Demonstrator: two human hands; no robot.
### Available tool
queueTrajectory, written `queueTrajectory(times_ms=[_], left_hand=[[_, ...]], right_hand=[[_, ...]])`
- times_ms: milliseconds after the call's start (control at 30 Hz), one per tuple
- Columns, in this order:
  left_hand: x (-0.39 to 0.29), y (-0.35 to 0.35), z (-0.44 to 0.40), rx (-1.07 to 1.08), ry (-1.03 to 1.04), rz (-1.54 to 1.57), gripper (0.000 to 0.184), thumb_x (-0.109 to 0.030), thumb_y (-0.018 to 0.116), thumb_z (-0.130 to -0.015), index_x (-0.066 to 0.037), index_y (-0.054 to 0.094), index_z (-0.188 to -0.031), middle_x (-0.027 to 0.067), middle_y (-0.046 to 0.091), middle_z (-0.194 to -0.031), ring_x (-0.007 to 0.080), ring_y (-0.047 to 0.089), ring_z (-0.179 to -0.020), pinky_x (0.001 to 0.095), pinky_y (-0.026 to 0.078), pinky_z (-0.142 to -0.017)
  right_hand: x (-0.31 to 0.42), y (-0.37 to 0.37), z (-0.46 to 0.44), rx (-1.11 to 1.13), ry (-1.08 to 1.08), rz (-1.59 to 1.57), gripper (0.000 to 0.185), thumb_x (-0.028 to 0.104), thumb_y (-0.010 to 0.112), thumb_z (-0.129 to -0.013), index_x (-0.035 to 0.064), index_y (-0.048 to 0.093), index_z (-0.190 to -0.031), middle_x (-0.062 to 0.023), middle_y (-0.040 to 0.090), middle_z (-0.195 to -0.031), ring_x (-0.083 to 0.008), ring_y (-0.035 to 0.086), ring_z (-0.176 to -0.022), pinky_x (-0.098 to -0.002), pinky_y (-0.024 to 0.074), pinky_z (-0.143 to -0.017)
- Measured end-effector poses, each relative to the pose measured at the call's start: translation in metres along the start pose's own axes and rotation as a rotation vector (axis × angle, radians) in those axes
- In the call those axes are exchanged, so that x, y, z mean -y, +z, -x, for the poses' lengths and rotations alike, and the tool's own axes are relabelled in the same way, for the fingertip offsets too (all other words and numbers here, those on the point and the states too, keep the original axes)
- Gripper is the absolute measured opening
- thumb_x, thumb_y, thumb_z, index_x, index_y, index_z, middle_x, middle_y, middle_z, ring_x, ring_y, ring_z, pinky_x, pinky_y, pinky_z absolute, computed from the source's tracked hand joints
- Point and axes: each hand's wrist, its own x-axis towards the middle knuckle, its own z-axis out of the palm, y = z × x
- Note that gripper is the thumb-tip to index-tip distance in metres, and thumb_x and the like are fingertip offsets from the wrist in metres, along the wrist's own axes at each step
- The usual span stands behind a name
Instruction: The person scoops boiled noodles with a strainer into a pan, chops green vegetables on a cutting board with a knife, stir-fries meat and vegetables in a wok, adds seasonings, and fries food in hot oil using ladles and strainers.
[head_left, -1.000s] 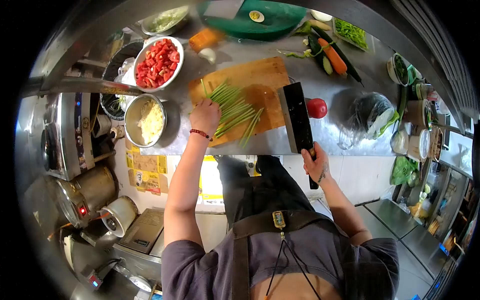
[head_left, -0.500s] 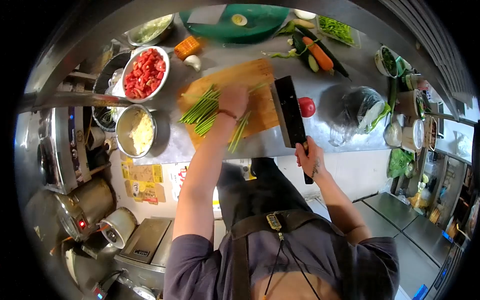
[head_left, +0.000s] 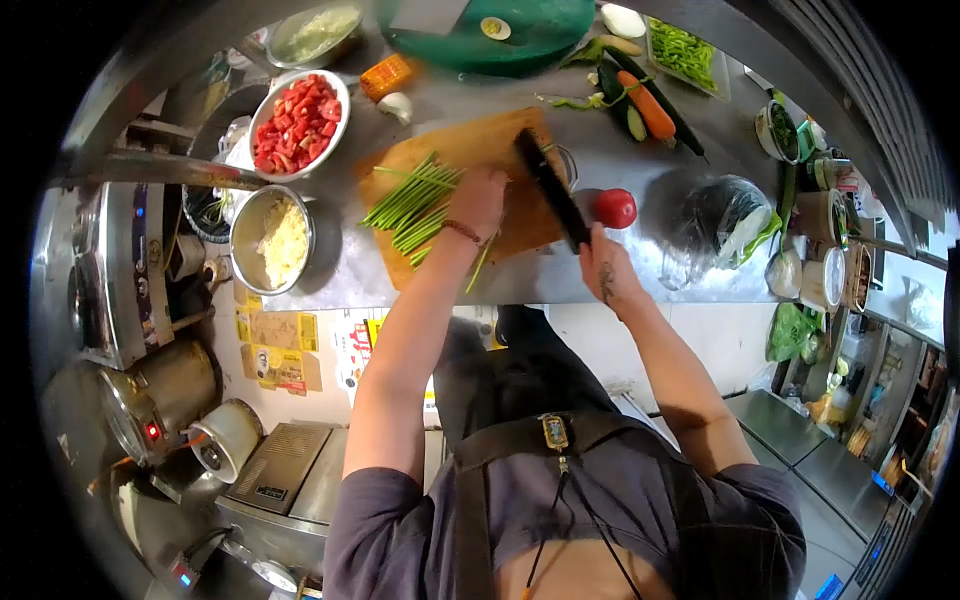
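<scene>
A bunch of thin green stalks, looking like garlic scapes (head_left: 408,212), lies across the wooden cutting board (head_left: 440,138). Curled down over the right end of the bunch, my left hand (head_left: 476,205) is closed on stalks; its fingertips are partly hidden. My right hand (head_left: 609,268) grips the handle of a dark cleaver (head_left: 550,185). The blade stands nearly edge-on above the board's right part, just right of my left hand and apart from it. A whole tomato (head_left: 615,208) rests on the steel table right of the cleaver.
Left of the board stand a bowl of chopped tomato (head_left: 340,128) and a metal bowl of pale chopped food (head_left: 240,262). Behind are corn (head_left: 386,76), garlic (head_left: 397,107) and a green board (head_left: 440,55). A carrot (head_left: 645,105), cucumbers and a plastic bag (head_left: 712,225) lie right.
The cleaver has moved left over the board and turned from showing its flat side to nearly edge-on. My left hand has shifted slightly on the stalks. The whole view has shifted a little.
</scene>
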Motion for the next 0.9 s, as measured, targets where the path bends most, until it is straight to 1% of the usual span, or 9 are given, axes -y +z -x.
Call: queueTrajectory(times_ms=[133,233,300,533,633,700,733,800,900], left_hand=[[0.024,-0.018,0.031,0.034,-0.073,-0.054,0.022,-0.012,0.058,-0.075,-0.002,0.057,-0.094,0.0163,0.057,-0.095,0.0334,0.053,-0.092,0.04,0.044,-0.081],[0.026,-0.032,0.056,-0.227,-0.033,-0.09,0.049,-0.023,0.066,-0.071,-0.005,0.05,-0.114,0.0184,0.051,-0.111,0.036,0.048,-0.103,0.043,0.04,-0.088],[-0.013,-0.051,0.08,-0.301,-0.123,-0.119,0.084,-0.033,0.075,-0.061,-0.012,0.035,-0.132,0.0211,0.034,-0.132,0.0405,0.032,-0.12,0.0493,0.029,-0.099],[0.013,-0.054,0.088,-0.048,-0.203,-0.134,0.107,-0.041,0.079,-0.052,-0.017,0.022,-0.139,0.0205,0.004,-0.144,0.0422,0.008,-0.131,0.0545,0.011,-0.105],[0.031,-0.07,0.079,-0.124,-0.12,-0.211,0.085,-0.035,0.078,-0.057,-0.016,0.04,-0.13,0.0179,0.025,-0.138,0.0407,0.022,-0.126,0.0516,0.023,-0.102],[0.046,-0.065,0.078,-0.116,0.014,-0.093,0.044,-0.023,0.072,-0.064,-0.012,0.058,-0.105,0.0123,0.05,-0.11,0.0339,0.045,-0.107,0.0431,0.041,-0.087],[0.05,-0.058,0.078,-0.115,0.015,-0.093,0.044,-0.023,0.072,-0.064,-0.012,0.058,-0.105,0.0123,0.05,-0.11,0.0339,0.045,-0.107,0.0431,0.041,-0.087],[0.051,-0.047,0.077,-0.116,0.099,-0.093,0.012,-0.014,0.064,-0.069,-0.009,0.059,-0.079,0.0067,0.055,-0.08,0.0274,0.054,-0.081,0.0368,0.047,-0.068],[0.047,-0.04,0.076,-0.109,0.091,-0.212,0.006,-0.012,0.06,-0.07,-0.01,0.057,-0.074,0.0068,0.055,-0.076,0.0266,0.056,-0.076,0.0361,0.047,-0.065]], right_hand=[[-0.008,-0.02,0.009,-0.134,0.052,-0.092,0.03,0.007,0.052,-0.084,-0.0048,0.04,-0.109,-0.0235,0.057,-0.069,-0.0409,0.056,-0.062,-0.042,0.043,-0.052],[-0.006,-0.028,0.018,-0.205,-0.072,-0.144,0.028,0.005,0.052,-0.084,-0.0043,0.041,-0.108,-0.0218,0.055,-0.065,-0.0394,0.055,-0.057,-0.0408,0.0407,-0.049],[0.006,-0.033,0.027,-0.055,0.048,-0.182,0.024,0.009,0.049,-0.085,-0.0021,0.041,-0.104,-0.025,0.056,-0.069,-0.0438,0.056,-0.067,-0.0466,0.0414,-0.054],[0.022,-0.014,0.038,0.01,0.052,-0.2,0.016,0.009,0.051,-0.083,0.0013,0.042,-0.095,-0.0235,0.056,-0.067,-0.0437,0.055,-0.066,-0.0474,0.0422,-0.055],[0.021,-0.011,0.036,-0.015,-0.02,-0.219,0.015,0.007,0.052,-0.083,0.0003,0.042,-0.091,-0.0228,0.054,-0.064,-0.0432,0.054,-0.063,-0.0446,0.0409,-0.052],[0.022,-0.012,0.035,-0.049,-0.06,-0.22,0.014,0.005,0.052,-0.083,-0.0008,0.041,-0.088,-0.0217,0.052,-0.061,-0.0427,0.053,-0.059,-0.0421,0.0392,-0.049],[0.023,-0.013,0.035,-0.048,-0.047,-0.241,0.014,0.005,0.052,-0.083,-0.0005,0.041,-0.088,-0.0217,0.052,-0.061,-0.0427,0.052,-0.059,-0.042,0.0391,-0.049],[0.025,-0.017,0.037,-0.046,-0.034,-0.26,0.013,0.005,0.053,-0.082,-0.0002,0.041,-0.087,-0.0216,0.052,-0.06,-0.0428,0.052,-0.058,-0.042,0.0389,-0.048],[0.024,-0.022,0.041,0.006,0.06,-0.253,0.014,0.005,0.053,-0.082,0.0003,0.043,-0.091,-0.0235,0.055,-0.067,-0.044,0.054,-0.067,-0.044,0.0409,-0.054]])
